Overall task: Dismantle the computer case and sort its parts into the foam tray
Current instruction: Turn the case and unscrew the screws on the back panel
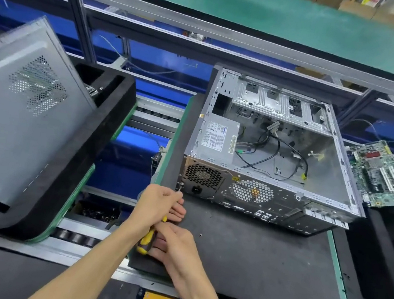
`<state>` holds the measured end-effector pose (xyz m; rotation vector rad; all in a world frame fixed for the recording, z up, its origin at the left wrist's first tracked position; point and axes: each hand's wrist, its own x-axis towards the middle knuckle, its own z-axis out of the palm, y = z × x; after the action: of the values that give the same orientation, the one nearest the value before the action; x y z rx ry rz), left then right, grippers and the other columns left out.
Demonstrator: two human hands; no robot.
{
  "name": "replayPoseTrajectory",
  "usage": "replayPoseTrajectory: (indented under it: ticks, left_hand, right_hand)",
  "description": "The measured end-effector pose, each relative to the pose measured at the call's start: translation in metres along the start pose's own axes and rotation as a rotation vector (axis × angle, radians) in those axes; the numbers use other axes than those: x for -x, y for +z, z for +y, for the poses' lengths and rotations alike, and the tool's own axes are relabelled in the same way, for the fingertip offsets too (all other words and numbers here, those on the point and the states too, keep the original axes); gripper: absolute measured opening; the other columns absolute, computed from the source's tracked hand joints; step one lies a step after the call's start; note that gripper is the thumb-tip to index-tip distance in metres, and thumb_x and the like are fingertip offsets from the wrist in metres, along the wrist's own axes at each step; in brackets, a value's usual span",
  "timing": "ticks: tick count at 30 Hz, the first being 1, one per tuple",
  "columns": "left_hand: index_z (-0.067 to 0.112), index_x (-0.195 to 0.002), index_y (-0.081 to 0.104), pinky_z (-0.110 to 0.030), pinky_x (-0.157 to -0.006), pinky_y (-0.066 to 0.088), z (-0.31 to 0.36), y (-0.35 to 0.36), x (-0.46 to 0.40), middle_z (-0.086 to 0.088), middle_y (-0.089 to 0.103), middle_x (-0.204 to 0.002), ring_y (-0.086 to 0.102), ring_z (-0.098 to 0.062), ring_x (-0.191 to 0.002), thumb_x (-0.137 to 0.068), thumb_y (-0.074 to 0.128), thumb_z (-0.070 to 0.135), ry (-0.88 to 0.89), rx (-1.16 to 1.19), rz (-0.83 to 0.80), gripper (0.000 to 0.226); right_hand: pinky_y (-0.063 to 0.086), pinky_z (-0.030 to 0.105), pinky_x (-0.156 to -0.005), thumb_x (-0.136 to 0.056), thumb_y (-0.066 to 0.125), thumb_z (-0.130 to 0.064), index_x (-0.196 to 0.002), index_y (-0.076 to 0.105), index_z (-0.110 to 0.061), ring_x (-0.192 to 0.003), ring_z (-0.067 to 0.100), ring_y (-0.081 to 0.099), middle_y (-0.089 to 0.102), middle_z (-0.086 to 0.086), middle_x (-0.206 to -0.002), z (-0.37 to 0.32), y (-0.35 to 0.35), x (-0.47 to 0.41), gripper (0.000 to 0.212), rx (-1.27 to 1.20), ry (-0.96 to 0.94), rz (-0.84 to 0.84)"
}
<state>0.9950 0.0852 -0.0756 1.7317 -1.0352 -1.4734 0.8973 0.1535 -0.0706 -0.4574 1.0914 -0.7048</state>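
Fingers of the right hand (174, 248) curl round a yellow screwdriver (147, 239); the left hand (162, 203) pinches its shaft, tip at the computer case (272, 153) rear corner, one o'clock. Foam tray (109, 123) with a metal panel (22, 108) sits at ten o'clock

The opened computer case (274, 154) is laid on its side at 2 o'clock, cables loose inside. The black foam tray (112, 104) is seen at 9 o'clock, carrying a grey side panel (21, 113).
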Motion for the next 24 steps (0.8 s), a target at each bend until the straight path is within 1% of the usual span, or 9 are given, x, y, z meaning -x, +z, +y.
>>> replayPoseTrajectory:
  ticks: [3, 6, 8, 11, 13, 17, 20, 22, 24]
  left_hand:
    - [-0.001, -0.093, 0.071, -0.035, -0.064, 0.063, 0.004, 0.0, 0.0, -0.018, 0.075, -0.073, 0.075, -0.029, -0.07, -0.105, 0.049, 0.02, -0.011, 0.025, -0.076, 0.033]
    - [-0.002, -0.096, 0.068, -0.027, -0.05, 0.056, 0.005, 0.005, 0.001, -0.018, 0.072, -0.065, 0.071, -0.025, -0.056, -0.104, 0.049, 0.016, 0.004, 0.01, -0.06, 0.027]
    - [-0.002, -0.095, 0.067, -0.029, -0.051, 0.057, 0.003, 0.01, 0.0, -0.016, 0.069, -0.061, 0.068, -0.025, -0.053, -0.105, 0.048, 0.015, 0.014, 0.028, -0.034, 0.028]
    - [0.0, -0.097, 0.067, -0.034, -0.06, 0.06, -0.001, 0.013, 0.0, -0.018, 0.072, -0.067, 0.072, -0.029, -0.061, -0.108, 0.04, 0.019, 0.018, 0.081, -0.032, 0.035]
    - [-0.001, -0.098, 0.067, -0.034, -0.06, 0.06, -0.003, 0.015, -0.001, -0.018, 0.072, -0.067, 0.072, -0.029, -0.062, -0.108, 0.039, 0.019, 0.026, 0.11, -0.028, 0.036]
    - [0.003, -0.091, 0.069, -0.032, -0.052, 0.058, -0.005, 0.015, 0.002, -0.015, 0.071, -0.063, 0.069, -0.024, -0.054, -0.103, 0.054, 0.024, 0.065, 0.053, 0.039, 0.028]
    - [0.006, -0.08, 0.072, -0.027, -0.05, 0.056, -0.004, 0.009, 0.003, -0.009, 0.072, -0.062, 0.068, -0.021, -0.052, -0.096, 0.066, 0.025, 0.096, -0.08, 0.082, 0.025]
    - [0.005, -0.081, 0.073, -0.025, -0.051, 0.056, -0.002, 0.008, 0.003, -0.008, 0.073, -0.063, 0.071, -0.021, -0.054, -0.099, 0.062, 0.023, 0.092, -0.108, 0.083, 0.027]
    - [0.003, -0.085, 0.073, -0.024, -0.051, 0.057, 0.0, 0.01, 0.002, -0.009, 0.074, -0.065, 0.073, -0.021, -0.058, -0.101, 0.057, 0.022, 0.053, -0.067, 0.072, 0.03]
  right_hand:
    - [0.061, 0.042, -0.078, -0.101, 0.057, -0.008, -0.097, 0.075, 0.003, -0.088, 0.03, 0.073, 0.073, 0.024, -0.098, -0.004, -0.008, 0.0, 0.021, -0.083, -0.009, -0.046]
    - [0.06, 0.039, -0.07, -0.1, 0.054, -0.004, -0.087, 0.076, -0.004, -0.078, 0.025, 0.071, 0.072, 0.02, -0.09, -0.003, -0.009, 0.0, 0.026, -0.079, -0.046, -0.017]
    - [0.059, 0.041, -0.072, -0.1, 0.056, -0.008, -0.088, 0.077, -0.004, -0.079, 0.027, 0.07, 0.071, 0.021, -0.091, -0.003, -0.009, 0.001, 0.024, -0.129, 0.007, -0.038]
    - [0.059, 0.043, -0.075, -0.101, 0.06, -0.016, -0.092, 0.078, -0.004, -0.08, 0.029, 0.07, 0.072, 0.021, -0.094, -0.001, -0.017, 0.007, 0.023, -0.21, 0.093, -0.081]
    - [0.059, 0.045, -0.078, -0.099, 0.063, -0.016, -0.092, 0.076, -0.001, -0.08, 0.028, 0.068, 0.069, 0.021, -0.092, 0.001, -0.022, 0.009, 0.021, -0.22, 0.093, -0.105]
    - [0.061, 0.043, -0.07, -0.097, 0.068, -0.013, -0.099, 0.063, 0.006, -0.079, 0.027, 0.071, 0.068, 0.023, -0.087, 0.005, -0.017, 0.007, 0.02, -0.081, -0.034, 0.046]
    - [0.06, 0.033, -0.058, -0.085, 0.082, -0.016, -0.098, 0.058, -0.001, -0.068, 0.016, 0.07, 0.067, 0.018, -0.084, 0.005, -0.013, 0.005, 0.031, 0.109, -0.089, 0.199]
    - [0.06, 0.03, -0.061, -0.086, 0.081, -0.021, -0.102, 0.06, -0.005, -0.07, 0.013, 0.072, 0.072, 0.014, -0.091, 0.003, -0.011, 0.004, 0.031, 0.211, -0.082, 0.205]
    - [0.063, 0.037, -0.074, -0.096, 0.07, -0.022, -0.114, 0.064, -0.006, -0.082, 0.022, 0.076, 0.076, 0.013, -0.094, -0.001, -0.01, 0.004, 0.025, 0.184, -0.019, 0.095]
